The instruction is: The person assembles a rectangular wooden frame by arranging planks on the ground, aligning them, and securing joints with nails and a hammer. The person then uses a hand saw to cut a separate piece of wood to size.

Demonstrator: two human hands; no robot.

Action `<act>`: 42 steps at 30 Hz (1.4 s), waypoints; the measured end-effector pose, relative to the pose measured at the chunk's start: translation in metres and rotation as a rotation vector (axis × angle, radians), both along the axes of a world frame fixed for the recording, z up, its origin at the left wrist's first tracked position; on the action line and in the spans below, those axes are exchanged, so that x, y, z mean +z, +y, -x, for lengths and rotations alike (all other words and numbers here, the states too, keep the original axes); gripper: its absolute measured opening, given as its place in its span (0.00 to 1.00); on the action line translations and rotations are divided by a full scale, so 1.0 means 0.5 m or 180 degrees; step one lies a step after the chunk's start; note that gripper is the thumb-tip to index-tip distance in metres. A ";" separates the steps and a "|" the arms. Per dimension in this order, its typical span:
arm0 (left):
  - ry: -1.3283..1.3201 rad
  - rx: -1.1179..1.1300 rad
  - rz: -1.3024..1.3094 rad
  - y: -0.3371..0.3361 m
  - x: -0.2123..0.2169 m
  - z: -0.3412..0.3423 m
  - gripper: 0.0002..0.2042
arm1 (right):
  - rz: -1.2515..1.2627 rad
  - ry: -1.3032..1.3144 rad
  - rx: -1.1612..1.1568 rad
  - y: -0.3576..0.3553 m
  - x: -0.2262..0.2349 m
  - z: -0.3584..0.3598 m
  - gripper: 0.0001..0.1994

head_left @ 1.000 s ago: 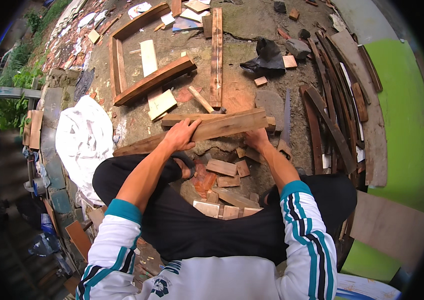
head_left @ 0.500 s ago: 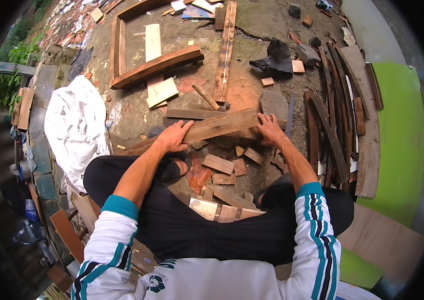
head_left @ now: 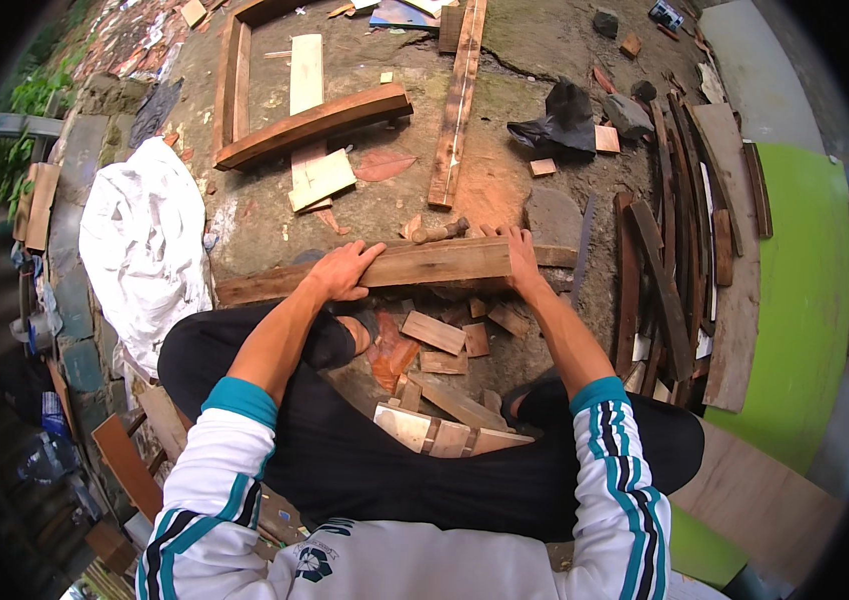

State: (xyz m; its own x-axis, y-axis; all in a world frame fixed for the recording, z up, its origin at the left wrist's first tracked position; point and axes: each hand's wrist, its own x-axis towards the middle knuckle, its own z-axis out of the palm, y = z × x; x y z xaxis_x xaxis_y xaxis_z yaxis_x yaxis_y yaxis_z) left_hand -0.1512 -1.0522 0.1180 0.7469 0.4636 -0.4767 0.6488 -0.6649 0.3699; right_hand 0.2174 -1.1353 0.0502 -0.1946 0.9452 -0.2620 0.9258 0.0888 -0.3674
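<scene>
A long brown wooden plank (head_left: pixel 435 265) lies crosswise in front of my legs, gripped from above by both hands. My left hand (head_left: pixel 347 270) is closed over its upper edge near the middle. My right hand (head_left: pixel 522 258) wraps its right end, thumb side hidden. Behind it rests another wooden strip (head_left: pixel 557 256), its right end sticking out past my right hand. Just beyond the plank is what looks like a hammer handle (head_left: pixel 440 232); its head cannot be made out. Small wood offcuts (head_left: pixel 435 333) lie on the ground between my feet.
A wooden frame (head_left: pixel 315 125) and a narrow board (head_left: pixel 458 110) lie ahead. At left is a white sack (head_left: pixel 143 245). Long dark strips (head_left: pixel 680 240) are piled at right beside a green panel (head_left: pixel 795 290). A saw-like blade (head_left: pixel 585 240) lies beyond my right hand.
The plank has turned, its right end coming down and nearer, so it lies more level across. My right hand moved with it. The hammer's handle has swung to lie nearly sideways.
</scene>
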 end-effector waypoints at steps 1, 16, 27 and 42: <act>-0.0056 -0.0007 0.0030 0.006 0.006 0.011 0.47 | -0.0480 0.0088 -0.0102 -0.002 -0.011 0.021 0.34; -0.0237 0.0244 -0.0017 0.069 0.052 0.032 0.47 | -0.0546 0.3674 -0.2213 0.036 -0.253 0.078 0.18; -0.0633 0.0595 -0.0215 0.040 0.012 0.086 0.48 | -0.0453 0.1490 -0.1866 0.324 0.159 -0.041 0.24; 0.0227 -0.0132 0.0020 0.055 -0.029 -0.067 0.46 | -0.0239 0.1860 -0.3152 -0.135 0.078 -0.109 0.19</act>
State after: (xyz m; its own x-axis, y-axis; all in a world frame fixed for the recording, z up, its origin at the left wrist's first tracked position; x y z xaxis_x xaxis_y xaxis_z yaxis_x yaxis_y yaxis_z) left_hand -0.1179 -1.0245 0.1035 0.7294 0.4299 -0.5321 0.6457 -0.6896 0.3280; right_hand 0.2717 -1.2030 0.0894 0.5684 0.7608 -0.3131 0.2921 -0.5424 -0.7877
